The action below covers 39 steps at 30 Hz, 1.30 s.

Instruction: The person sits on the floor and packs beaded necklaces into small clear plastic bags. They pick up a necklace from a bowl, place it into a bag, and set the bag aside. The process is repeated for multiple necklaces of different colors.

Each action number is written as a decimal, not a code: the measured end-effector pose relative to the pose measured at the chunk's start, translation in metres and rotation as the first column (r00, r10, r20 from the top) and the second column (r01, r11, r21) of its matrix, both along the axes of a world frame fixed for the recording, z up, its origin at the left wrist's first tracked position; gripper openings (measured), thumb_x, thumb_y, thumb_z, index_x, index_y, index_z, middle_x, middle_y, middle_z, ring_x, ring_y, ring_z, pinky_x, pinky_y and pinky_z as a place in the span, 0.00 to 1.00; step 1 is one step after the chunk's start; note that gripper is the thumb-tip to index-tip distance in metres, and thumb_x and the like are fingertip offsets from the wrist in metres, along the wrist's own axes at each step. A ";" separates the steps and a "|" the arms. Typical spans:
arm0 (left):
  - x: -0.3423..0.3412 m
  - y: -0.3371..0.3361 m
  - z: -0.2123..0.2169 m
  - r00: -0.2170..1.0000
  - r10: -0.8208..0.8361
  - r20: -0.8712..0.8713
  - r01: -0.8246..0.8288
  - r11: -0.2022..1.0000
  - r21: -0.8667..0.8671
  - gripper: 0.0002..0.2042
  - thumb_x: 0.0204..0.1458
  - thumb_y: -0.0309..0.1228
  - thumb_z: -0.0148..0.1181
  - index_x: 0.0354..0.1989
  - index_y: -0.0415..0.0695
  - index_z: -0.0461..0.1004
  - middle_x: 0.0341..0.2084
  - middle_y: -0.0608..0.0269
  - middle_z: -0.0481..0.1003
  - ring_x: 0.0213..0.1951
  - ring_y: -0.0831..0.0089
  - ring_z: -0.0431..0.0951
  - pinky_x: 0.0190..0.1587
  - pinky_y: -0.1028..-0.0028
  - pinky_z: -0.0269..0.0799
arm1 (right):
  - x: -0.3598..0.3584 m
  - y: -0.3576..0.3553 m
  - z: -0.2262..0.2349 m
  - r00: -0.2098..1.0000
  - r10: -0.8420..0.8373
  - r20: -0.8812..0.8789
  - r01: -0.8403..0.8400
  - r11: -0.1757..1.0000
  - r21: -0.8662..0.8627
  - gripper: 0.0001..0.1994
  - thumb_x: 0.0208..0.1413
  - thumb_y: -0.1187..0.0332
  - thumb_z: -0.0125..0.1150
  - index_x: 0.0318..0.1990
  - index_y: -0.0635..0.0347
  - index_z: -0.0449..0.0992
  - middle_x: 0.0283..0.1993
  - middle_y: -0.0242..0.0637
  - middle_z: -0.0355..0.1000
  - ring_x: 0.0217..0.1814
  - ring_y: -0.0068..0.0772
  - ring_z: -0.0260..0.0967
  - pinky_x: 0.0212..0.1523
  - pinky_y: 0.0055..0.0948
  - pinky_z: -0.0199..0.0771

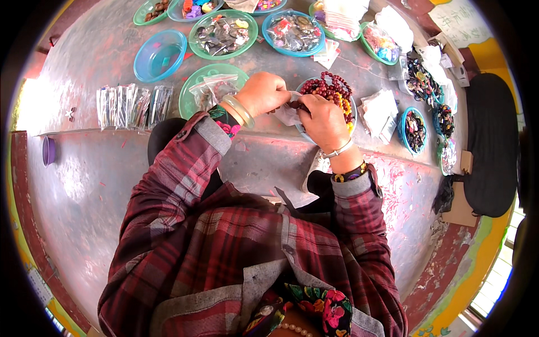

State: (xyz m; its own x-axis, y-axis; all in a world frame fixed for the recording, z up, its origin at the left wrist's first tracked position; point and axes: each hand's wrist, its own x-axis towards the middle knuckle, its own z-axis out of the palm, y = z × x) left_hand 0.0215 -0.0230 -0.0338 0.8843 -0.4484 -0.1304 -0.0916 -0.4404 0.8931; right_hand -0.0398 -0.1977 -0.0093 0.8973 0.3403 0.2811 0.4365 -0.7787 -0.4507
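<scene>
Red plaid sleeves [168, 174] run up to two hands over a grey surface [78, 73]. Left hand [261, 93], bangle at wrist: grip pinched together on the edge of a small clear plastic bag [288, 116]. Right hand [325, 122], bracelet at wrist: grip also clamped on the bag, something dark at its fingertips, too small to tell. The bag is between the hands, at the near left side of a bowl [354, 122] of dark red beads [327, 87] and yellow beads [345, 104].

To the left of the left hand, a green bowl [186, 95] with clear bags in it; further left, a row of flat packets [133, 106]. Right of the beads, a pile of white bags [379, 112], then a small blue bowl [401, 135] of mixed dark pieces. Farther off, a blue bowl [144, 59], a green bowl [193, 44] and another blue bowl [295, 53], the last two filled with bagged pieces.
</scene>
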 end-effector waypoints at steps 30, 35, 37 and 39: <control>0.011 0.043 0.038 0.965 -0.086 -0.248 -0.127 0.676 -0.726 0.14 0.53 0.42 0.54 0.30 0.43 0.72 0.26 0.69 0.72 0.30 0.83 0.71 0.32 0.81 0.64 | 0.016 -0.002 0.003 0.767 0.441 -0.467 0.411 0.220 0.884 0.08 0.55 0.69 0.57 0.38 0.63 0.77 0.34 0.33 0.75 0.35 0.24 0.71 0.40 0.23 0.70; 0.017 0.027 0.015 0.934 -0.325 -0.151 0.085 0.610 -0.788 0.28 0.50 0.48 0.57 0.54 0.40 0.64 0.48 0.62 0.70 0.48 0.73 0.69 0.54 0.72 0.61 | 0.025 -0.002 0.013 0.798 0.426 -0.426 0.498 -0.068 0.865 0.11 0.56 0.64 0.56 0.41 0.62 0.73 0.38 0.37 0.74 0.39 0.32 0.72 0.43 0.33 0.73; 0.006 0.023 0.021 0.867 -0.421 -0.267 0.108 0.682 -0.724 0.28 0.49 0.45 0.60 0.54 0.40 0.64 0.47 0.62 0.70 0.49 0.74 0.69 0.53 0.72 0.62 | 0.028 -0.005 0.011 0.797 0.416 -0.439 0.526 -0.118 0.843 0.14 0.56 0.64 0.53 0.45 0.64 0.70 0.42 0.39 0.72 0.42 0.35 0.71 0.45 0.35 0.72; -0.005 0.015 0.028 0.815 -0.481 -0.323 0.140 0.705 -0.696 0.25 0.48 0.37 0.62 0.53 0.40 0.65 0.44 0.64 0.72 0.45 0.76 0.70 0.48 0.75 0.66 | 0.030 -0.006 0.004 0.804 0.378 -0.459 0.543 -0.153 0.826 0.16 0.57 0.62 0.51 0.47 0.65 0.69 0.44 0.41 0.71 0.45 0.37 0.70 0.47 0.38 0.72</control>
